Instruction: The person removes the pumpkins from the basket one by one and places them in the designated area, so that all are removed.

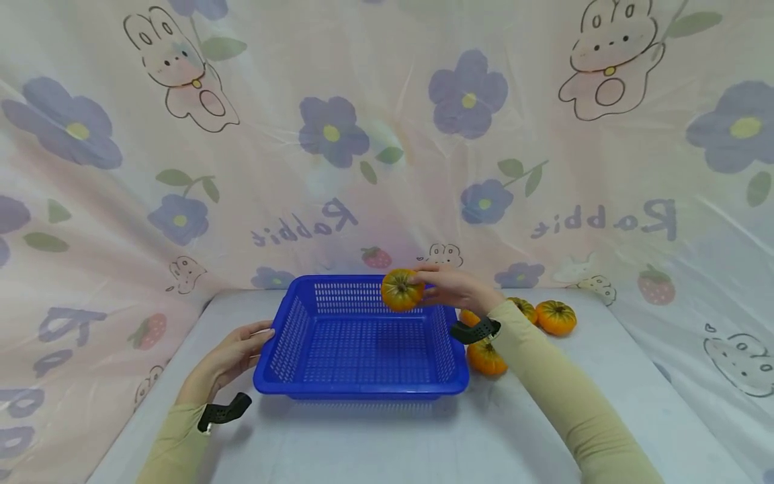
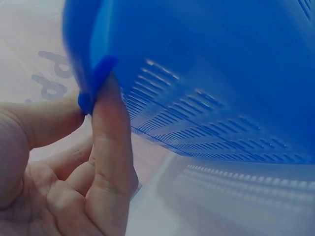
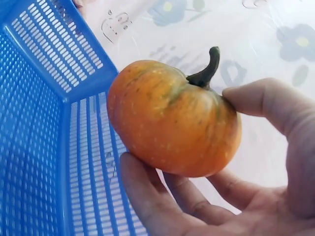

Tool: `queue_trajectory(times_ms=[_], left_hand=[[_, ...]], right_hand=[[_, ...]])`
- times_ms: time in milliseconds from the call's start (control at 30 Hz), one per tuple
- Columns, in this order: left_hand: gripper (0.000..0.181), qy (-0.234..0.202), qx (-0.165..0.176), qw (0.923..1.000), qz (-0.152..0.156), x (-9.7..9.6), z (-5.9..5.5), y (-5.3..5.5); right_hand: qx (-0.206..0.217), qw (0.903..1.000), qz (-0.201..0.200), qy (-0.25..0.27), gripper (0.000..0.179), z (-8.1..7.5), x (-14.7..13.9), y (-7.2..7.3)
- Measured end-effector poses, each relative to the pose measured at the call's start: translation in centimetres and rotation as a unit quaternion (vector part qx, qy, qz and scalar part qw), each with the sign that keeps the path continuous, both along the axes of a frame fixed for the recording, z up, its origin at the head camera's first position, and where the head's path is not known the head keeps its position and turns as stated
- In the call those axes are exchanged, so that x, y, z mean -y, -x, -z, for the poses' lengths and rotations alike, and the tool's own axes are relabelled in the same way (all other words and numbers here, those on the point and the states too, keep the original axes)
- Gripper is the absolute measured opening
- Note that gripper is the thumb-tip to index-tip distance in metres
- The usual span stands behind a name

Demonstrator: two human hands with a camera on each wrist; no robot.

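A blue plastic basket (image 1: 363, 388) with slotted walls stands on the table, its inside bare. At its left rim, my left hand (image 1: 232, 356) pinches the edge between thumb and index finger, as the left wrist view shows on the blue rim (image 2: 81, 54). My right hand (image 1: 456, 288) holds a small orange pumpkin (image 1: 400, 293) over the basket's back right part. In the right wrist view the pumpkin (image 3: 170, 123) shows a dark curved stem, with the thumb near the stem and fingers under its side.
More small pumpkins lie right of the basket: one near the front (image 1: 486, 357), one further right (image 1: 556, 318), and others partly hidden behind the right wrist. A white cloth covers the table (image 1: 363, 444). A printed curtain (image 1: 399, 168) hangs behind and at both sides.
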State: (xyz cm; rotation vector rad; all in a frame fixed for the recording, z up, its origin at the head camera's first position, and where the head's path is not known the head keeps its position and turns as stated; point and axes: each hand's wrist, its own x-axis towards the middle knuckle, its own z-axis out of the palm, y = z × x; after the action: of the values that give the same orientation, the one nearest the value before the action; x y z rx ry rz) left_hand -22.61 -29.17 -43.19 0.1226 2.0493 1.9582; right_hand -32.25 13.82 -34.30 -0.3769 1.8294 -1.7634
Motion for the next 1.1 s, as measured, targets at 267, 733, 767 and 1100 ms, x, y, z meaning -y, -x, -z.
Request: queue_trajectory(times_ms=[267,733,767,1100], left_hand=[[0.063,0.004,0.004,0.9999,-0.010,-0.1,0.1,0.0],[0.060,0.002,0.003,1.0000,-0.008,0.0,0.3,-0.1],[0.061,0.003,0.003,1.0000,-0.008,0.0,0.3,-0.1],[0.060,0.009,0.005,0.9998,-0.019,-0.1,0.2,0.1]], right_hand=[[0.004,0.9995,0.031,-0.007,0.051,0.0,-4.0,-0.3],[0.005,0.9961,0.086,0.017,0.052,0.9,-10.9,-1.5],[0.007,0.9958,0.090,0.015,0.055,1.1,-11.3,-1.7],[0.014,0.9962,0.086,-0.004,0.067,3.1,-15.6,-3.6]])
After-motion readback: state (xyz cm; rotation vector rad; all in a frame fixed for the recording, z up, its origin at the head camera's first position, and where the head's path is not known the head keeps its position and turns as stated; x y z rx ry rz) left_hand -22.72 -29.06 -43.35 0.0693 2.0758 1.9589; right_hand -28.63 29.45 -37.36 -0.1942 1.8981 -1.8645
